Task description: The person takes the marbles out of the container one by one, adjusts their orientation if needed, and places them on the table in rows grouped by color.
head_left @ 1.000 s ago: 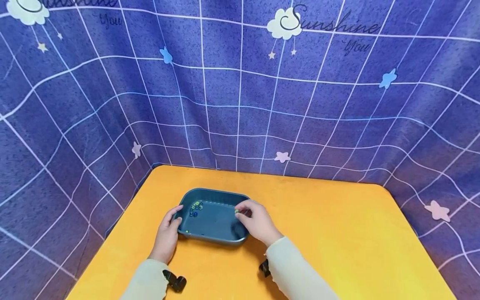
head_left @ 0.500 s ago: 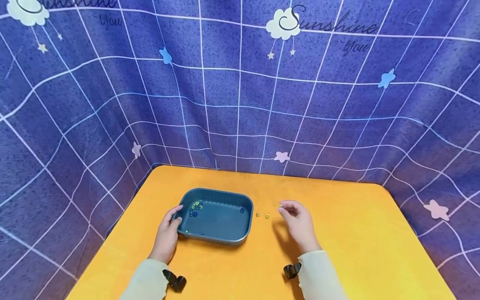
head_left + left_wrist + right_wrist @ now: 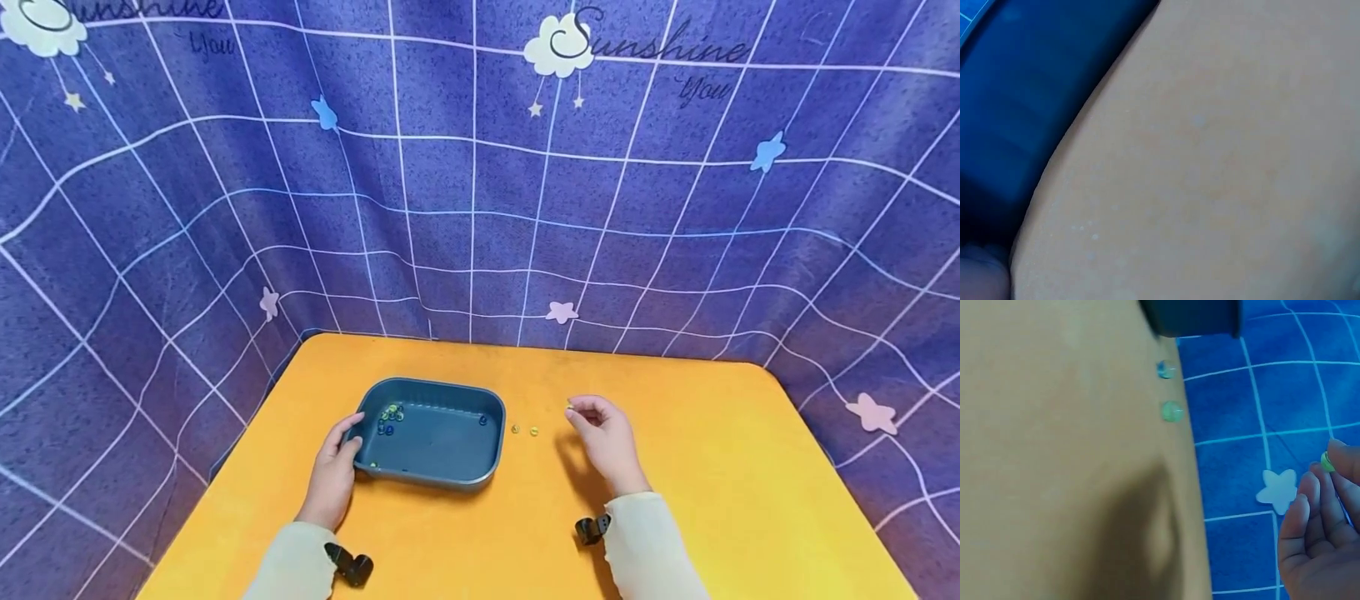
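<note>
My left hand (image 3: 334, 475) grips the left end of a dark blue-green rectangular tray (image 3: 442, 482), its thumb over the rim. Several small glass marbles (image 3: 392, 414), yellow-green and blue, lie in the tray's left part, and a dark blue marble (image 3: 483, 421) sits near its right end. To the right of the tray, my right hand (image 3: 609, 442) pinches a yellow-green marble (image 3: 1326, 462) between thumb and fingertip, raised above the table. Two clear marbles with coloured cores, one bluish (image 3: 1166, 369) and one yellow-green (image 3: 1172, 411), rest on the table between tray and right hand.
The yellow-orange table (image 3: 720, 467) has rounded far corners. A blue-purple curtain (image 3: 480, 183) with white grid lines and stars surrounds its back and sides. Black camera mounts (image 3: 351, 567) sit at both wrists.
My right hand has moved right, from over the tray's right end to beyond the two loose marbles, uncovering them and the dark blue marble. My left hand has stayed on the tray.
</note>
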`<state>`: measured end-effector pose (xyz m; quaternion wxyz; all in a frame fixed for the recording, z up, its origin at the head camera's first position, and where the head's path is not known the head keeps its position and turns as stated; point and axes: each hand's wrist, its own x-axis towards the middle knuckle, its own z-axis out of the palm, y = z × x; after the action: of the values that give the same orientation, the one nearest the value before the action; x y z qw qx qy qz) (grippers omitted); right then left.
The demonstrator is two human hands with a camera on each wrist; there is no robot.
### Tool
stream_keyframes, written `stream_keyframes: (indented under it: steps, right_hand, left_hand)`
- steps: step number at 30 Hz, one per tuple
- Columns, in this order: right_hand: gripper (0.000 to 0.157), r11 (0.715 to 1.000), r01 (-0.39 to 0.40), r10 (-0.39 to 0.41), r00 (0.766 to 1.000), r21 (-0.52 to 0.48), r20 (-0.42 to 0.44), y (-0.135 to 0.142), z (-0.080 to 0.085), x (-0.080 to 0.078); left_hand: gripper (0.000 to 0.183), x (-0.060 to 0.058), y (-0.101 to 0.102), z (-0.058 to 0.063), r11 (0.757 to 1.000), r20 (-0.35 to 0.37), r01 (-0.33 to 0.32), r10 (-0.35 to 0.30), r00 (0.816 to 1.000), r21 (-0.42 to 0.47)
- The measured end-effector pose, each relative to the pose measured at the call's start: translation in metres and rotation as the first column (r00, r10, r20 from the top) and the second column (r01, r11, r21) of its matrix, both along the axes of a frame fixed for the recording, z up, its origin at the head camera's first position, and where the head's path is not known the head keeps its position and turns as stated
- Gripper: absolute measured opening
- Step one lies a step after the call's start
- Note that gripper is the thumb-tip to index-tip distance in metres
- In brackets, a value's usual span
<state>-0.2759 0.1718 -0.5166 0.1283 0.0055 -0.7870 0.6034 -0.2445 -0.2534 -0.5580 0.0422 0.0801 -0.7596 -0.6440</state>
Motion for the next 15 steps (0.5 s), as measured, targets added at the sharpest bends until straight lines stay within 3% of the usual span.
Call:
stream_keyframes:
  steps: [4,15]
  right_hand:
    - [0.018,0.999,-0.015,0.013,0.999,0.039,0.038,-0.004,-0.008,-0.002]
    - [0.019,0.997,-0.070,0.069,0.991,0.009,0.117,-0.007,-0.041,-0.006]
  left_hand:
    - [0.043,-0.001,0.002,0.001,1.000,-0.015,-0.005,0.005,1.000,0.001]
    - [0.043,0.004,0.002,-0.001,1.000,-0.024,0.007,-0.007,1.000,-0.007]
